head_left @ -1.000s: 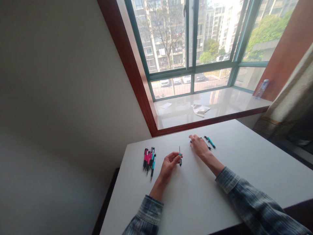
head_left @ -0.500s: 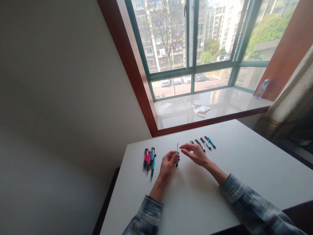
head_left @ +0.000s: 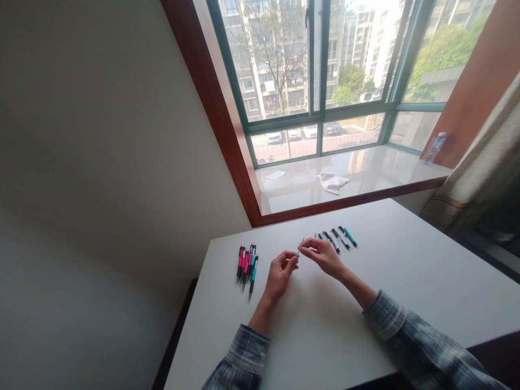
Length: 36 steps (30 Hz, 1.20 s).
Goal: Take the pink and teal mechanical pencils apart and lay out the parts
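My left hand (head_left: 280, 275) is closed around a teal pen barrel (head_left: 297, 255), most of it hidden by the fingers. A thin pen refill (head_left: 301, 244) sticks up from the barrel's end, tilted to the right. The thumb and fingertips of my right hand (head_left: 325, 257) pinch at this refill, close above my left fingers. To the left lies a bunch of pink-and-black pens (head_left: 245, 264) with some teal ones, one teal pen (head_left: 254, 275) nearest to my left hand. Beyond my right hand are several black pen parts (head_left: 335, 236) and a teal barrel (head_left: 350, 236).
The white table (head_left: 325, 336) meets the window ledge (head_left: 292, 197) at the back and a bare wall on the left. On the ledge lie a crumpled white cloth (head_left: 333, 182) and a paper piece (head_left: 275, 175). A clear bottle (head_left: 434, 149) stands by a curtain (head_left: 459, 184).
My right fingertips have closed in on the refill. The pen in my left hand has tipped from upright towards the right, and its lower end no longer shows.
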Available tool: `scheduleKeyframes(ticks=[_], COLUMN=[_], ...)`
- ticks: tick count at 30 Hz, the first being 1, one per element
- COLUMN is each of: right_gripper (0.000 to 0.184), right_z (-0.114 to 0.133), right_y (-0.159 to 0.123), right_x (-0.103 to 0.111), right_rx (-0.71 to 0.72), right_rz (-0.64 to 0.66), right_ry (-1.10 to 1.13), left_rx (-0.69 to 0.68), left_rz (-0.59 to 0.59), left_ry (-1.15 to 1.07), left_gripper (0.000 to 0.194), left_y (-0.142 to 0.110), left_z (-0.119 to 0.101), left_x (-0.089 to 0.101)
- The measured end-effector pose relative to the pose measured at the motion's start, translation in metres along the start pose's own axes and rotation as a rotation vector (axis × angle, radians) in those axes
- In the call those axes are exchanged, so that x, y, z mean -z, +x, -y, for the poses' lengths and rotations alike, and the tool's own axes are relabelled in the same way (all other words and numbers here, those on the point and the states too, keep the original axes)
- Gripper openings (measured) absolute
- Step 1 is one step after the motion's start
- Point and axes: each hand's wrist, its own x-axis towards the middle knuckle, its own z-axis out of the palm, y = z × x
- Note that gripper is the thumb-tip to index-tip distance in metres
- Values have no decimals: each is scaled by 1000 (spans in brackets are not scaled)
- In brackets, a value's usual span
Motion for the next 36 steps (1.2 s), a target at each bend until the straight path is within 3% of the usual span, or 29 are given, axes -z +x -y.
scheduleKeyframes(ticks=[3, 7, 9, 20, 28, 36], right_gripper=[26, 30, 31, 24, 21, 11], right_z=[0, -5, -8, -14, -17, -17], right_y=[2, 7, 7, -18, -18, -26], right_x=[3, 12, 14, -31, -28, -25], right_rx=[9, 0, 1, 67, 70, 82], right_rz=[-140, -488, -529, -103, -48, -24], right_ry=[30, 67, 36, -334, -358, -418], left_rx=[13, 25, 25, -11, -56, 35], left_rz=[-23, -79, -116, -239, -219, -370], left_ry=[16, 25, 0, 5, -3, -166], left_gripper=[35, 35, 35, 42, 32, 41], left_y=[1, 2, 3, 1, 1, 5], left_z=[1, 1, 1, 0, 3, 9], left_x=[1, 2, 3, 7, 8, 9])
